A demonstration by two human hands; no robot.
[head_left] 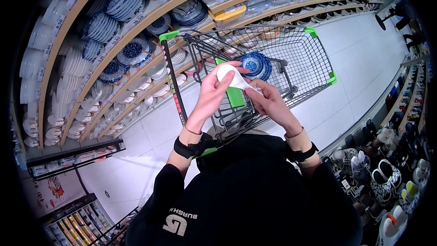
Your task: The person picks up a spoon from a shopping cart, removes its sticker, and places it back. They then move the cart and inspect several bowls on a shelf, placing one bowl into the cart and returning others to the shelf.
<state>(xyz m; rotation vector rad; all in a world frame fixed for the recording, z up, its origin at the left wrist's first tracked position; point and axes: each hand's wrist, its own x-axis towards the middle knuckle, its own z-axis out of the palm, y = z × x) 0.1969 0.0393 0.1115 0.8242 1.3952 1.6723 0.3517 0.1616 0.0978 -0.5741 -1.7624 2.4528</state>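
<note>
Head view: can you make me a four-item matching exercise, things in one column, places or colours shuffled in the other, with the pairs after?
Column one
1. Spoon
2. Cart
3. Shoes
4. Logo

Column two
A. At the lower right of the view
B. On the front of the black top
C. Held by the left hand and right hand
D. Dark wire with green corners

Pairs: 1-C, 2-D, 3-A, 4-B

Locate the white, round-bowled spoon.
The spoon is above centre in the head view, held by the left hand and right hand, just left of the round blue patterned dishes.
</note>
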